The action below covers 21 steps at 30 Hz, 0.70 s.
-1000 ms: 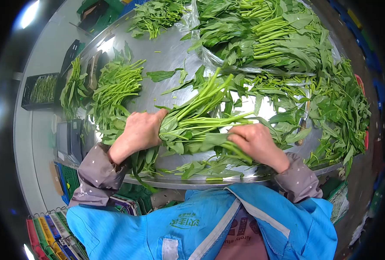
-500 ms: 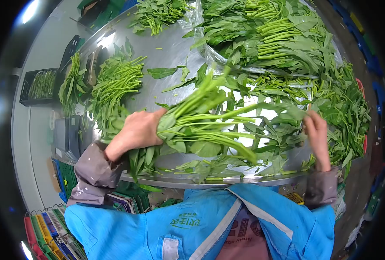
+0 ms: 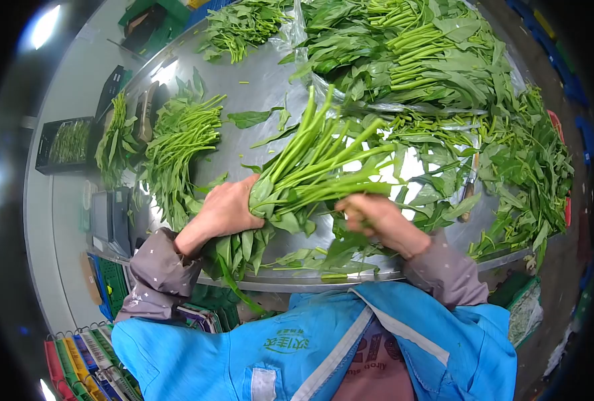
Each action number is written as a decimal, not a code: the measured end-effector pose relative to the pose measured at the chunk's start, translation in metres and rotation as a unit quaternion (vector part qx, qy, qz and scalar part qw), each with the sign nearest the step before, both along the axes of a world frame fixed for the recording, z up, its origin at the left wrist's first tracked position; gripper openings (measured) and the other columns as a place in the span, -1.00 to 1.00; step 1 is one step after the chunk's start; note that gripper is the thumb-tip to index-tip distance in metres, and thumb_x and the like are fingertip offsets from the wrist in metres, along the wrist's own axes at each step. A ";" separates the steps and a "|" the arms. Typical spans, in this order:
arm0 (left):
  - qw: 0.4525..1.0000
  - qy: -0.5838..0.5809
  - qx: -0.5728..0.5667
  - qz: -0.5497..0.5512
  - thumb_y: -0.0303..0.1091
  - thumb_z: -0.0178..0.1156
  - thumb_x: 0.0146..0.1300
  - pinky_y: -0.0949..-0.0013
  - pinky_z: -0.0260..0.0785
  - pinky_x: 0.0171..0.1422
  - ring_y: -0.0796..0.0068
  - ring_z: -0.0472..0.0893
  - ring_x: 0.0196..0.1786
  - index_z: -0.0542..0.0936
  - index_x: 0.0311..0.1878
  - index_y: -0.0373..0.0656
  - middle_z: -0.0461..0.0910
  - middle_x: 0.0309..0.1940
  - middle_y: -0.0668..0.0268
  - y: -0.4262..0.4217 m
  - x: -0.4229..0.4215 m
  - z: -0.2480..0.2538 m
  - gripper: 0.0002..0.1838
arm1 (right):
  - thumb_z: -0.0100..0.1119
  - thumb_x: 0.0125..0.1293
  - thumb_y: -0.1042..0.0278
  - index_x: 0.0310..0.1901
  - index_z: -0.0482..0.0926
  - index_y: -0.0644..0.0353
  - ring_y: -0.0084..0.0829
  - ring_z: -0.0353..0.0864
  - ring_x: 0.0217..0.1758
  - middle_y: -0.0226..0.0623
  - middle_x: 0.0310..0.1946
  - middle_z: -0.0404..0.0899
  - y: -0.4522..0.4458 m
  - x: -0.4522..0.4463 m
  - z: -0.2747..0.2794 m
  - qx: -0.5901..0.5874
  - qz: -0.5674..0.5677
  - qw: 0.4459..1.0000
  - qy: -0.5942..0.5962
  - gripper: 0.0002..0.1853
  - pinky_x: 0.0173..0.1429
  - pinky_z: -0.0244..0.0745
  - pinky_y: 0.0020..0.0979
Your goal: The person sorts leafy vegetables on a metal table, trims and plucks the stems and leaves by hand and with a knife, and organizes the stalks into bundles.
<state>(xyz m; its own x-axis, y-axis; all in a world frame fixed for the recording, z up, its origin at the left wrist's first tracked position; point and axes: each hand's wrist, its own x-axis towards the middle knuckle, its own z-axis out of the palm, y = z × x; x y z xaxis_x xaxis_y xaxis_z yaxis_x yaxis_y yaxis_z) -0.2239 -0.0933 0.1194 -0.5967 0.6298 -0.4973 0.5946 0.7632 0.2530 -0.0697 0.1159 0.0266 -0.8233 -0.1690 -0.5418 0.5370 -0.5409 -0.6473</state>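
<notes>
My left hand is wrapped round a thick bunch of water spinach. Its pale green stems fan up and right, while leaves hang below my fist. At the bunch's lower right, my right hand has curled fingers close against the stems and leaves. Motion blur hides what those fingers pinch, if anything. A knife with a wooden handle lies among loose leaves on the metal table, right of my right hand.
Bundled water spinach lies on the left, another bundle at the back. A large pile on plastic film fills the back right; loose leaves cover the right edge. A scale-like grey device and black crate are left.
My right hand has moved left from the loose leaves by the knife to the held bunch. My left hand keeps its grip, and the bunch has tilted more upright.
</notes>
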 end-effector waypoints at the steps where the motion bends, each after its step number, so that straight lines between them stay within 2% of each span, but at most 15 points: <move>1: 1.000 -0.006 0.017 0.004 -0.26 0.31 -0.28 0.13 0.34 -0.09 -0.01 0.51 -0.20 0.40 0.00 -0.11 0.55 -0.35 0.00 -0.007 -0.005 -0.004 -0.37 | 0.01 0.19 0.22 -0.18 0.46 0.22 -0.68 0.28 -0.58 -0.48 -0.56 0.39 0.011 0.010 -0.016 -0.010 -0.092 0.977 0.190 -0.74 -0.53 0.15 -0.64; 2: 0.999 -0.022 0.034 0.008 -0.33 0.31 -0.26 0.26 0.36 -0.07 0.17 0.56 -0.20 0.40 0.01 -0.20 0.57 -0.32 0.07 -0.016 -0.009 -0.010 -0.37 | 0.06 0.18 0.22 -0.24 0.44 0.17 -0.71 0.24 -0.60 -0.54 -0.60 0.34 0.037 0.019 -0.001 0.054 -0.211 0.971 0.100 -0.78 -0.54 0.14 -0.68; 4: 0.986 -0.126 0.103 0.044 -0.37 0.31 -0.25 0.34 0.35 -0.06 0.32 0.54 -0.21 0.40 0.00 -0.24 0.56 -0.29 0.14 -0.041 -0.022 -0.031 -0.38 | 0.04 0.22 0.21 -0.27 0.40 0.13 -0.71 0.18 -0.67 -0.59 -0.69 0.23 0.096 0.033 0.008 -0.224 -0.331 0.883 0.247 -0.81 -0.58 0.15 -0.66; 5: 0.956 -0.226 0.171 0.078 -0.42 0.31 -0.24 0.42 0.34 -0.05 0.46 0.53 -0.22 0.40 0.00 -0.28 0.56 -0.26 0.22 -0.048 -0.025 -0.035 -0.39 | 0.03 0.23 0.14 -0.33 0.40 0.12 -0.71 0.12 -0.70 -0.60 -0.72 0.15 0.124 0.038 0.034 -0.192 -0.321 0.898 0.232 -0.78 -0.63 0.10 -0.65; 7: 0.930 -0.286 0.186 0.134 -0.48 0.33 -0.22 0.50 0.29 -0.03 0.61 0.44 -0.21 0.40 0.00 -0.32 0.52 -0.22 0.33 -0.047 -0.019 -0.028 -0.41 | 0.04 0.21 0.13 -0.37 0.40 0.13 -0.70 0.16 -0.72 -0.60 -0.70 0.22 0.157 0.050 0.037 0.010 -0.268 0.939 0.216 -0.76 -0.67 0.07 -0.62; 8: 0.915 -0.315 0.180 0.178 -0.49 0.33 -0.21 0.50 0.28 0.00 0.60 0.45 -0.18 0.40 0.01 -0.29 0.52 -0.21 0.34 -0.047 -0.016 -0.026 -0.40 | 0.05 0.19 0.15 -0.32 0.40 0.19 -0.68 0.22 -0.70 -0.56 -0.66 0.29 0.160 0.051 0.036 0.208 -0.182 0.956 0.101 -0.74 -0.67 0.11 -0.61; 9: 0.896 -0.344 0.171 0.221 -0.49 0.33 -0.20 0.49 0.26 0.03 0.58 0.45 -0.16 0.40 0.03 -0.27 0.52 -0.20 0.34 -0.047 -0.012 -0.024 -0.40 | 0.06 0.17 0.17 -0.27 0.41 0.25 -0.65 0.29 -0.69 -0.53 -0.63 0.36 0.160 0.052 0.033 0.393 -0.086 0.915 -0.022 -0.72 -0.66 0.16 -0.60; 10: 0.877 -0.366 0.187 0.248 -0.51 0.33 -0.19 0.50 0.22 0.09 0.57 0.44 -0.09 0.37 0.07 -0.24 0.50 -0.15 0.33 -0.047 -0.008 -0.021 -0.36 | 0.12 0.09 0.18 -0.11 0.39 0.33 -0.56 0.46 -0.58 -0.38 -0.54 0.49 0.166 0.060 0.012 0.598 0.038 0.799 0.058 -0.58 -0.53 0.34 -0.55; 11: 0.877 -0.364 0.189 0.249 -0.51 0.33 -0.19 0.50 0.22 0.09 0.57 0.44 -0.09 0.37 0.07 -0.24 0.50 -0.15 0.33 -0.048 -0.005 -0.022 -0.36 | 0.18 0.00 0.23 -0.06 0.40 0.35 -0.46 0.54 -0.49 -0.23 -0.48 0.55 0.159 0.067 -0.002 0.848 0.098 0.500 0.145 -0.51 -0.37 0.44 -0.47; 13: 0.854 -0.367 0.224 0.294 -0.53 0.31 -0.18 0.50 0.20 0.13 0.53 0.44 -0.04 0.34 0.11 -0.24 0.48 -0.08 0.32 -0.049 -0.001 -0.023 -0.33 | 0.20 -0.04 0.31 -0.09 0.43 0.32 -0.43 0.57 -0.40 -0.14 -0.40 0.57 0.136 0.054 0.005 0.846 0.001 0.485 0.223 -0.55 -0.27 0.45 -0.45; 15: 0.842 -0.384 0.241 0.292 -0.53 0.31 -0.17 0.49 0.22 0.14 0.52 0.44 -0.02 0.32 0.13 -0.23 0.46 -0.04 0.31 -0.043 0.003 -0.022 -0.32 | 0.20 -0.03 0.34 -0.07 0.43 0.30 -0.46 0.56 -0.40 -0.14 -0.27 0.56 0.091 0.030 0.044 0.589 -0.006 0.799 0.122 -0.57 -0.26 0.44 -0.48; 16: 0.828 -0.410 0.246 0.292 -0.54 0.30 -0.16 0.48 0.23 0.12 0.52 0.44 -0.02 0.33 0.13 -0.23 0.46 -0.05 0.30 -0.036 0.005 -0.020 -0.33 | 0.20 0.00 0.31 -0.05 0.42 0.29 -0.52 0.55 -0.41 -0.17 -0.20 0.54 0.047 0.017 0.044 0.395 0.036 0.901 0.175 -0.56 -0.29 0.43 -0.48; 19: 0.817 -0.439 0.250 0.278 -0.53 0.29 -0.14 0.48 0.28 0.06 0.55 0.46 -0.07 0.37 0.07 -0.25 0.49 -0.11 0.30 -0.023 0.011 -0.030 -0.40 | 0.18 0.10 0.09 -0.02 0.35 0.42 -0.50 0.55 -0.41 -0.02 -0.14 0.49 -0.025 -0.001 0.032 0.175 0.073 0.968 0.165 -0.43 -0.40 0.44 -0.51; 20: 0.833 -0.423 0.244 0.260 -0.52 0.30 -0.14 0.48 0.28 0.05 0.56 0.46 -0.10 0.38 0.04 -0.27 0.50 -0.14 0.30 -0.018 0.014 -0.032 -0.43 | 0.13 0.13 0.01 0.00 0.34 0.44 -0.47 0.56 -0.40 0.01 -0.16 0.49 -0.044 -0.005 0.031 0.168 0.069 0.971 0.155 -0.39 -0.42 0.42 -0.51; 21: 0.848 -0.407 0.237 0.242 -0.51 0.30 -0.14 0.48 0.29 0.03 0.56 0.46 -0.13 0.39 0.01 -0.28 0.51 -0.17 0.31 -0.014 0.016 -0.034 -0.45 | 0.06 0.16 0.00 -0.04 0.37 0.41 -0.48 0.53 -0.44 -0.06 -0.25 0.51 -0.045 -0.016 0.035 0.188 0.172 0.957 0.142 -0.43 -0.46 0.40 -0.53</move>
